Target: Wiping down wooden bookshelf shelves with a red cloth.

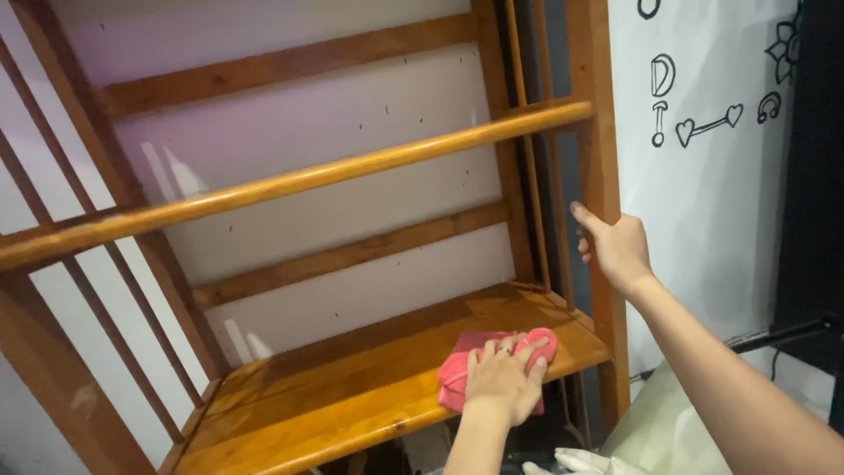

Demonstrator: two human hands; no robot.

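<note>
Left hand [503,380] presses flat, fingers spread, on crumpled pink cloth [479,368] at the glossy wooden shelf's [334,387] edge; right hand [615,249] wraps the upright wooden post [602,132]; hard sideways pressure could slide the cloth off

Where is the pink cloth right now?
The pink cloth lies on the wooden shelf, near its right end, pressed flat under the left hand.

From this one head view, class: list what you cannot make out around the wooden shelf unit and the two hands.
- Pink cloth, head view: the left hand lying flat on it hides its middle.
- Right hand: its fingertips wrap behind the upright post, so the grip is unseen.
- Shelf board: the bottom frame edge cuts off everything beneath it.
- White object, bottom edge: cut off, unidentifiable.
</note>
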